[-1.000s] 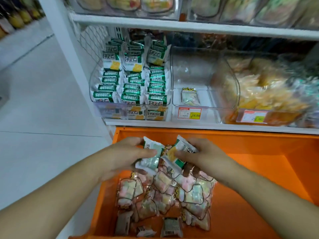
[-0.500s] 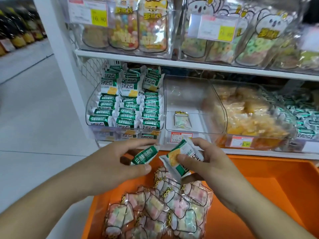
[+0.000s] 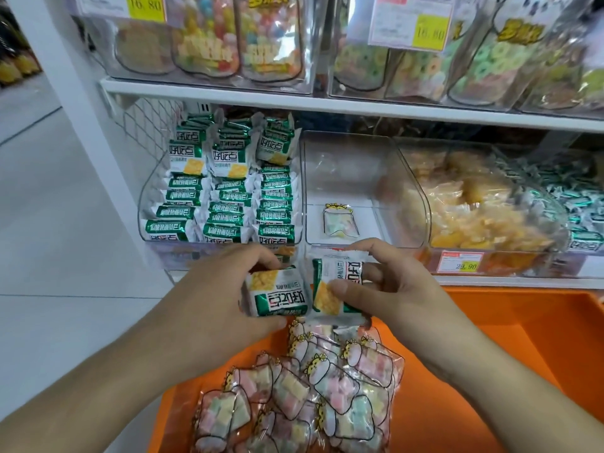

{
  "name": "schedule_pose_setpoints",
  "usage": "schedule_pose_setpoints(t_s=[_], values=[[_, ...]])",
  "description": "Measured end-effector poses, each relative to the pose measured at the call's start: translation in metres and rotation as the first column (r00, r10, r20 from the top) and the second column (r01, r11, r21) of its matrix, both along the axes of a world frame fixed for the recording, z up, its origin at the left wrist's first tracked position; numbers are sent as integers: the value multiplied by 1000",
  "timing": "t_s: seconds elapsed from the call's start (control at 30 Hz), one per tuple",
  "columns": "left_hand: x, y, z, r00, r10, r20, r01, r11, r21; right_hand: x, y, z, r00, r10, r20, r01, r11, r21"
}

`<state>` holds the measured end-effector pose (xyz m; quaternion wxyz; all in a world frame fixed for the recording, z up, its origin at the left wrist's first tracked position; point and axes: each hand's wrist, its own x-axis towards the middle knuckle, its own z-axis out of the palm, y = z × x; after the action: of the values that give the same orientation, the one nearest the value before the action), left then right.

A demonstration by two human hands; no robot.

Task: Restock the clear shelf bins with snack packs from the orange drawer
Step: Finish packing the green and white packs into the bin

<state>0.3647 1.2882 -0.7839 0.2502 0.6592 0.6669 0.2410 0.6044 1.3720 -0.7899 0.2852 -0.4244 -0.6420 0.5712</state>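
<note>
My left hand (image 3: pixel 225 299) grips a green-and-white snack pack (image 3: pixel 277 295) between thumb and fingers, just below the left clear bin (image 3: pixel 147 210), which is stacked with several matching packs. My right hand (image 3: pixel 392 289) pinches a second green-and-white pack (image 3: pixel 336 286), held upright in front of the middle clear bin (image 3: pixel 415 191). That bin holds one pastel marshmallow pack (image 3: pixel 340 220). Below my hands the orange drawer (image 3: pixel 523 354) is open, with several pastel marshmallow packs (image 3: pixel 327 387) heaped at its left.
To the right, a third bin (image 3: pixel 510 256) is filled with yellow snacks under a 29.90 price tag, and more green packs lie further right. The shelf above carries clear bins of candy bags (image 3: pixel 209 44). White floor (image 3: pixel 49 223) lies to the left.
Both hands have risen from the drawer toward the shelf bins, each with a green-and-white pack. The left hand's pack now faces me flat.
</note>
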Motion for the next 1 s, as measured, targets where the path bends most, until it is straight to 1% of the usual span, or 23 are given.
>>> schedule_pose_setpoints(t_s=[0.07,0.17,0.23,0.3,0.33,0.4,0.43,0.47,0.5,0.57,0.73,0.8,0.93,1.0], values=[[3,5,-10,995,68,68,-66,997,-27,0,-1,-1,999,22,-38,-23,999,-22],[2,6,-14,953,135,272,-110,988,-105,-1,-6,-1,997,29,-73,-35,997,-74],[5,6,-18,915,154,373,-90,979,-185,-3,-11,0,997,9,-79,-17,995,-94],[8,8,-18,860,155,486,-57,976,-211,-4,-14,2,994,-45,-103,34,994,-108],[9,8,-16,808,174,563,-49,972,-231,-4,-15,3,990,-84,-115,70,991,-117],[12,10,-13,641,247,727,-43,957,-287,-3,-14,5,980,-142,-140,125,984,-123],[14,11,-14,565,287,773,-62,950,-307,-2,-14,5,978,-155,-140,140,984,-111],[16,12,-13,529,331,781,-113,940,-322,-1,-13,6,980,-157,-127,146,985,-88],[17,12,-13,514,362,778,-159,931,-329,-1,-14,8,982,-151,-111,145,987,-63],[19,11,-15,507,394,766,-213,919,-332,-1,-14,11,984,-147,-99,144,989,-37],[24,11,-13,434,444,784,-315,890,-330,-9,-14,10,982,-157,-101,148,985,-86],[28,11,-13,412,430,803,-282,898,-337,-11,-15,6,985,-161,-66,158,986,-47],[35,8,-10,321,392,862,-193,918,-345,-12,-17,3,983,-150,106,127,972,197],[36,7,-10,337,368,867,-163,929,-331,-14,-17,2,979,-159,132,123,961,246]])
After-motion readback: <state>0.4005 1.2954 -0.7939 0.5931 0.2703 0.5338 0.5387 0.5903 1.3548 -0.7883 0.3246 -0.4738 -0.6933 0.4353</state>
